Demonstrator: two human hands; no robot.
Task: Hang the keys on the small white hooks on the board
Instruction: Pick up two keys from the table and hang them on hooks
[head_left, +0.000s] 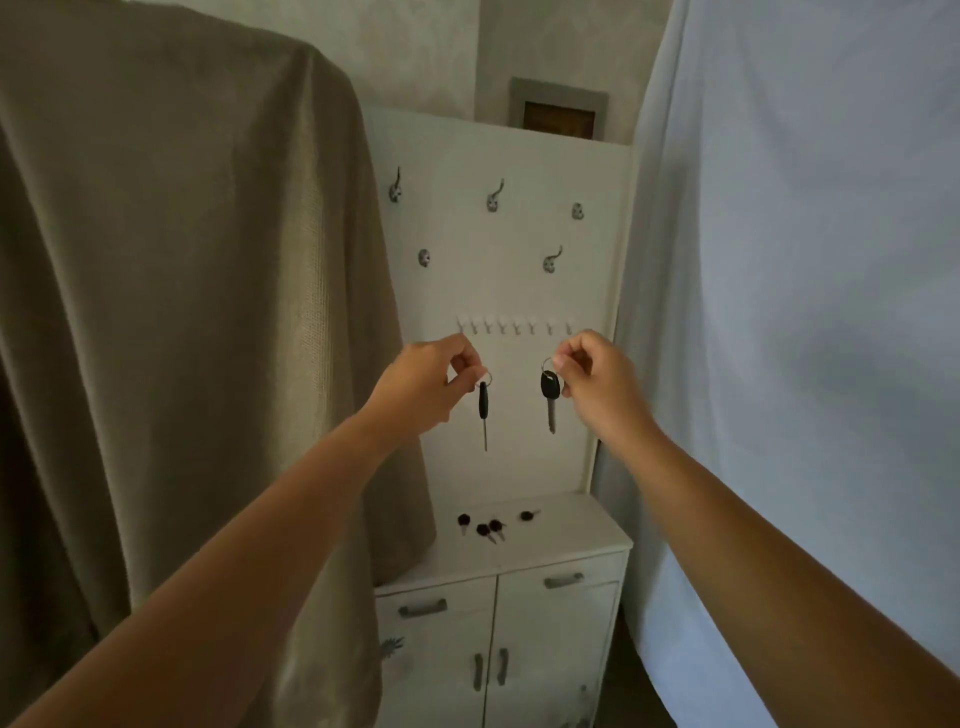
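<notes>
A row of small white hooks (514, 326) runs across the white board (498, 156); all look bare. My left hand (426, 382) pinches the ring of a slim black-headed key (483, 410), which hangs below the row's left end. My right hand (592, 376) pinches the ring of a broader black-headed key (549, 397) that dangles under the row's right end. Both hands are a little below the hooks. Several more black-headed keys (491, 525) lie on the white cabinet top (571, 525) below.
Larger metal coat hooks (494, 197) sit higher on the board. A brown cloth (182, 312) drapes something tall on the left and overlaps the board's edge. A white sheet (805, 312) hangs on the right. The cabinet has drawers and doors (488, 670).
</notes>
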